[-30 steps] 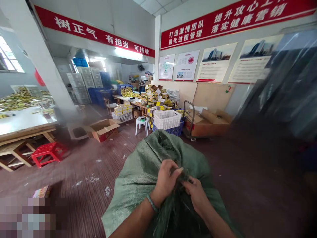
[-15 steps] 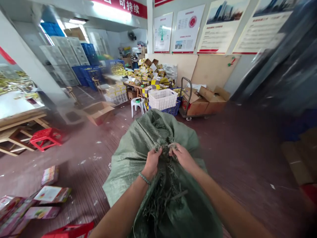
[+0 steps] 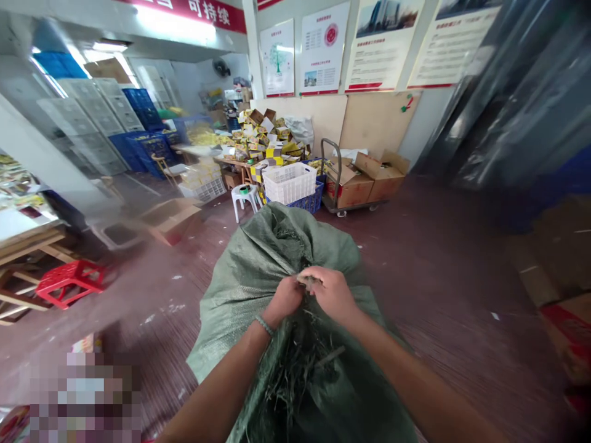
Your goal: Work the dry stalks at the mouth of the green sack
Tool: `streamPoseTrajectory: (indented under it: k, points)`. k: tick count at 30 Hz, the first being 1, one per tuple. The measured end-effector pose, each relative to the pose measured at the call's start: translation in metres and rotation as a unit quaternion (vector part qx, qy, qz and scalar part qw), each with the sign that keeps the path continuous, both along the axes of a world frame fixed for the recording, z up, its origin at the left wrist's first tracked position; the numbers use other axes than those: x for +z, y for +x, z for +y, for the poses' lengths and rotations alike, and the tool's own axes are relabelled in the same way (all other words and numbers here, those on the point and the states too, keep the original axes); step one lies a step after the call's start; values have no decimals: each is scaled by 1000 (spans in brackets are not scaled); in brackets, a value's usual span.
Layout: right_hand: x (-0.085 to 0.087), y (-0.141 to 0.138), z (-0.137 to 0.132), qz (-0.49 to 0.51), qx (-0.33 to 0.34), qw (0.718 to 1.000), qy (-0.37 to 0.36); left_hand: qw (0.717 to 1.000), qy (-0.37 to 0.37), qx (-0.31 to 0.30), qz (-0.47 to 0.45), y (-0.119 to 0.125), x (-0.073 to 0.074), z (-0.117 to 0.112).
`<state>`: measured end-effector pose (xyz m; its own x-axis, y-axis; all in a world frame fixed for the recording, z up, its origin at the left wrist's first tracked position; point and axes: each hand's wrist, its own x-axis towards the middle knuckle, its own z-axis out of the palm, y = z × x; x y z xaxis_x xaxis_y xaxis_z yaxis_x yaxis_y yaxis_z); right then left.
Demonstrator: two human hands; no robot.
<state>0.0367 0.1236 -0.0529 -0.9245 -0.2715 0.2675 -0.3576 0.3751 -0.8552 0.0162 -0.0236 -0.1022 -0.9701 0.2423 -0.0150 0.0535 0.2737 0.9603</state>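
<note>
A big, bulging green woven sack stands in front of me. Its mouth is gathered into a neck, and loose frayed strands spill out below that. My left hand is closed at the neck, pinching the tie string, its fingertips partly hidden. Just to its right, my right hand pinches a pale, frayed end of the tie string between thumb and fingers. The two hands almost touch over the gathered cloth.
Beyond the sack are a white crate on a blue one, a white stool and a trolley with cardboard boxes. An open carton and a red stool stand to the left. Boxes are at the right.
My hands have come closer together at the sack's neck, and the right hand has curled over the string. The view has swung slightly to the right.
</note>
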Motion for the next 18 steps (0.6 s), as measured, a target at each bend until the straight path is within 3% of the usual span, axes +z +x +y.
streamPoseTrajectory:
  k: [3,7,9,13,16,18]
  points:
    - [5,-16,-13,-62,20,997,36,997,-14,-71,-20,6,0,-12]
    - [9,-31,-28,-110,63,990,56,988,52,-120,-80,12,-1,-23]
    - [11,-35,-34,-128,67,988,53,990,86,-71,-86,10,-4,-20]
    - [13,-43,-33,-98,80,991,50,984,104,101,-103,10,-9,-10]
    - [8,-48,-16,-63,69,995,21,955,186,120,-198,18,-1,-9]
    - [-1,-48,-4,-70,98,991,54,924,252,125,-258,24,6,-12]
